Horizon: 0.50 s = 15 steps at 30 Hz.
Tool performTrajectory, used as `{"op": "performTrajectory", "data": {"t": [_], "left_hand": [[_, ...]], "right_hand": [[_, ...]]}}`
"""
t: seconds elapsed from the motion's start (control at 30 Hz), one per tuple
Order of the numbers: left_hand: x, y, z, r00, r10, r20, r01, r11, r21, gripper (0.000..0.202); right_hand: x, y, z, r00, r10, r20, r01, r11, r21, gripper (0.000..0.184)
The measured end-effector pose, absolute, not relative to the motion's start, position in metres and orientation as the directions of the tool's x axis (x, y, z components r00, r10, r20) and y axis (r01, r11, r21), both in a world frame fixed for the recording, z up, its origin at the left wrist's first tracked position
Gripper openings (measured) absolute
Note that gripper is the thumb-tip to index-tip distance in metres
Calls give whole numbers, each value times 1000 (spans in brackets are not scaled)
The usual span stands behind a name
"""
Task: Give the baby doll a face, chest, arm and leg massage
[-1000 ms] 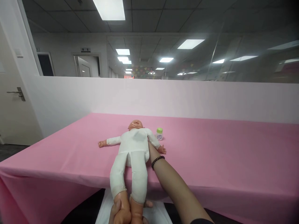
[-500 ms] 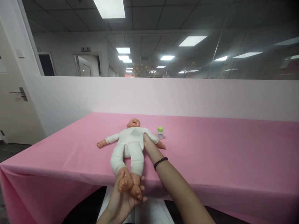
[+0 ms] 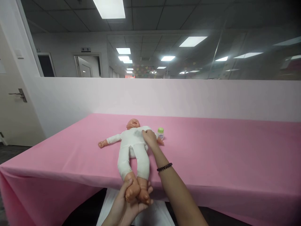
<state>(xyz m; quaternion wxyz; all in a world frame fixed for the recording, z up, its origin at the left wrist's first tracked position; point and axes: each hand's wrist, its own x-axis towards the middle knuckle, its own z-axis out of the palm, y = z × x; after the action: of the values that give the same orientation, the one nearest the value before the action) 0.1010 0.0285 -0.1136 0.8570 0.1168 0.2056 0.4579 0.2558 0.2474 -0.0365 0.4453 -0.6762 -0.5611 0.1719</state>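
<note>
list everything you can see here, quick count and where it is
baby doll: 1, white suit with peach plastic head, hands and feet, lying on its back on the table
small bottle: 1, green cap, white body, beside the doll's raised arm
pink tablecloth: 1, pink, covering the table and hanging over its edge
white cloth: 1, white, below the near table edge
door: 1, white, far left, metal handle
partition wall: 1, white, behind the table
glass panel: 1 or more, clear, above the partition
ceiling lights: several, white, overhead
bracelet: 1, dark, on the right wrist
left hand: 1, gripping the doll's feet
right hand: 1, resting on the doll's chest
</note>
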Motion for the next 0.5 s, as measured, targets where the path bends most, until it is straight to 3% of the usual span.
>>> {"op": "performTrajectory", "data": {"t": [0.2, 0.37, 0.43, 0.5], "left_hand": [[96, 24, -124, 541, 818, -193, -663, 557, 501, 36], [46, 21, -143, 498, 852, -159, -585, 466, 664, 49], [5, 18, -145, 450, 872, -192, -561, 443, 699, 59], [-37, 12, -140, 257, 939, -228, -626, 342, 701, 59]], "right_hand": [[265, 244, -33, 245, 872, 425, 788, 76, -611, 38], [251, 244, -43, -55, 838, 543, 802, 361, -476, 36], [247, 245, -49, -144, 836, 530, 795, 417, -441, 40], [244, 248, -54, -147, 859, 490, 806, 391, -444, 39]]}}
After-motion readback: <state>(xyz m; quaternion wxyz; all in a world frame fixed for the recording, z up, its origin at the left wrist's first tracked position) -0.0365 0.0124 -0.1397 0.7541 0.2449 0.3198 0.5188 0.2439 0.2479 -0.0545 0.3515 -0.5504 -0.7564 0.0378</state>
